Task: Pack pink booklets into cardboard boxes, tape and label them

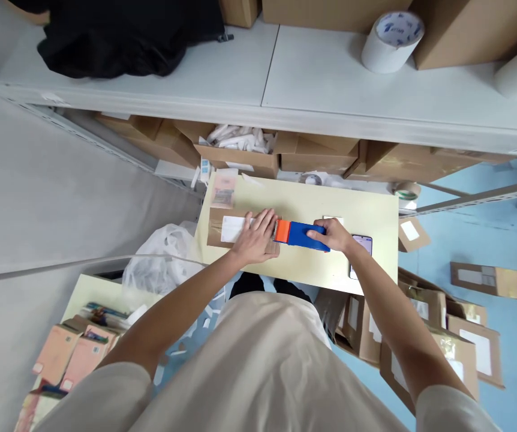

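Observation:
A small cardboard box [214,236] with a white label [232,228] lies on the pale yellow table [303,273]. My left hand [256,237] rests flat over the box's right part, fingers stretched out and reaching past the label. In my right hand [334,234] is a blue and orange tape dispenser [302,234], gripped at its right end. The dispenser's orange end meets the right end of the box, close to my left fingertips. Just right of my right hand, a phone [361,255] lies on the table, partly behind my wrist.
Behind the table, a shelf holds open cardboard boxes [236,157], and a tape roll [406,191] sits nearby. White plastic bags [162,258] bulge at the left. Packed boxes [474,348] crowd the floor at the right. A pink printed packet [224,189] lies at the table's back left.

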`<control>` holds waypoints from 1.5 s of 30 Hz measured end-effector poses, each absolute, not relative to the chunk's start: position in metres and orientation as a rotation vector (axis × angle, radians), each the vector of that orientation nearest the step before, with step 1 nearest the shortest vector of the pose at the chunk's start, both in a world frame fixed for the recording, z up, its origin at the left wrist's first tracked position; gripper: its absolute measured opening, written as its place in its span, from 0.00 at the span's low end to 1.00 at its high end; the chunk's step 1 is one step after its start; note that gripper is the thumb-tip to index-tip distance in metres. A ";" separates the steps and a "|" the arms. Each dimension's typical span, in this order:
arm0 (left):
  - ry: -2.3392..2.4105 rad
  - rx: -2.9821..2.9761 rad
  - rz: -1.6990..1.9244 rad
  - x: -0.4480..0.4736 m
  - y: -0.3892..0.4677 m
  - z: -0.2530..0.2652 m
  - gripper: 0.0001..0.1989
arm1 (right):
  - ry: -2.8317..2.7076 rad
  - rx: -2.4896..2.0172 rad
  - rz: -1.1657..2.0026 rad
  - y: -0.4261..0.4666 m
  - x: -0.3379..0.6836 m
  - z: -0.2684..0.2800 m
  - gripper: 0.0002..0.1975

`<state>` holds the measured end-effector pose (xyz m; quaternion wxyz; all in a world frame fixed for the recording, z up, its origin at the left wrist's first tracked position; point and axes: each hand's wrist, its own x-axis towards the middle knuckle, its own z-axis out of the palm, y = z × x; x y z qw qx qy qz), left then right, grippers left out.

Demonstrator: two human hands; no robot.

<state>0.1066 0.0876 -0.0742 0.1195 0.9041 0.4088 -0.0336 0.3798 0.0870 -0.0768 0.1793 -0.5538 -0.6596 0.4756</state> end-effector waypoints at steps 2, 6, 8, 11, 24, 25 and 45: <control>1.206 2.627 -0.090 0.107 0.084 -0.075 0.50 | -1.889 -1.589 1.331 0.084 0.397 -0.076 0.23; 1.213 2.620 -0.087 0.109 0.080 -0.074 0.47 | -1.945 -1.757 1.257 0.073 0.429 -0.069 0.24; 1.190 2.631 -0.110 0.110 0.079 -0.074 0.44 | -2.049 -1.879 1.118 0.068 0.427 -0.060 0.25; 1.136 2.607 -0.166 0.110 0.076 -0.080 0.38 | -2.199 -2.175 0.795 0.064 0.392 -0.045 0.25; 1.137 2.534 -0.064 0.093 0.065 -0.101 0.34 | -2.201 -2.506 0.679 0.050 0.319 -0.063 0.23; 1.107 2.533 -0.058 0.091 0.067 -0.101 0.36 | -2.105 -2.535 0.631 0.045 0.321 -0.064 0.25; 1.792 2.277 0.390 -0.008 0.052 -0.096 0.37 | -1.650 -2.229 0.403 -0.029 0.269 -0.168 0.35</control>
